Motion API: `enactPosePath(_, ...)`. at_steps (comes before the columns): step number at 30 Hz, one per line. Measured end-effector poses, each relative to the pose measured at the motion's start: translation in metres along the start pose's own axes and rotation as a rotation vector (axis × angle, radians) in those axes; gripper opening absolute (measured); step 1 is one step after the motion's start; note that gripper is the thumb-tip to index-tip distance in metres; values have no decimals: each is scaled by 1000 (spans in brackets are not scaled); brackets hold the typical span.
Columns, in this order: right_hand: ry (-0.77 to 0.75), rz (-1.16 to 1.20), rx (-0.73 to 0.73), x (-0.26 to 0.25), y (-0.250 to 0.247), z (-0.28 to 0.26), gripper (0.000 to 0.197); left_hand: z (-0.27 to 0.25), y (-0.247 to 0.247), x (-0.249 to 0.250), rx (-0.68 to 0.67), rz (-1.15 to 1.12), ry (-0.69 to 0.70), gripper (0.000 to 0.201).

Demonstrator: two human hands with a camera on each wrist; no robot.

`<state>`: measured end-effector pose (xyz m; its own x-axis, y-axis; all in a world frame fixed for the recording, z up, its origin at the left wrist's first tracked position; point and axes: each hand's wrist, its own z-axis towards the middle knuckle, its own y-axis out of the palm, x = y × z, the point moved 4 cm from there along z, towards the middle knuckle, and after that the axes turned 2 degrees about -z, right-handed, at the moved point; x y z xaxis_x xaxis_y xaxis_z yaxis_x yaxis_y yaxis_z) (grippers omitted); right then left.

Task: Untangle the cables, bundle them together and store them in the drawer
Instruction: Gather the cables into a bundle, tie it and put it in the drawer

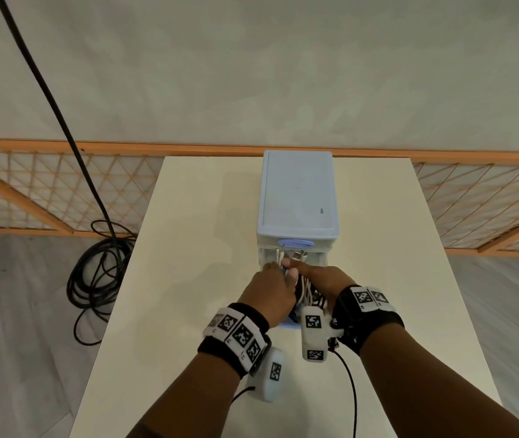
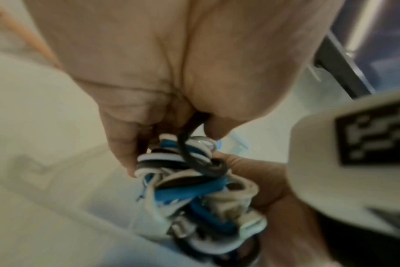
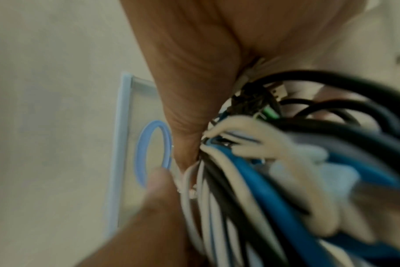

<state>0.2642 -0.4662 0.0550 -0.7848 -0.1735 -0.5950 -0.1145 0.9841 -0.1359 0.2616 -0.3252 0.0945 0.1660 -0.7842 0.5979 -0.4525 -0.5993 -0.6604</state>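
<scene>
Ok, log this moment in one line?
stage: stowing | left hand: grips bundle of white, blue and black cables | right hand: grips bundle | pale blue plastic drawer: open, bundle over it
</scene>
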Motion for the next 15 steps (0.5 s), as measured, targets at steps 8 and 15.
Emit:
enactPosePath(8, 5, -83, 149, 1, 0, 12, 87, -7, -16, -23, 518, -42, 60, 77)
enactPosePath(15, -17, -171, 173, -5, 1, 14, 74, 15, 16, -49, -164, -498, -94, 153)
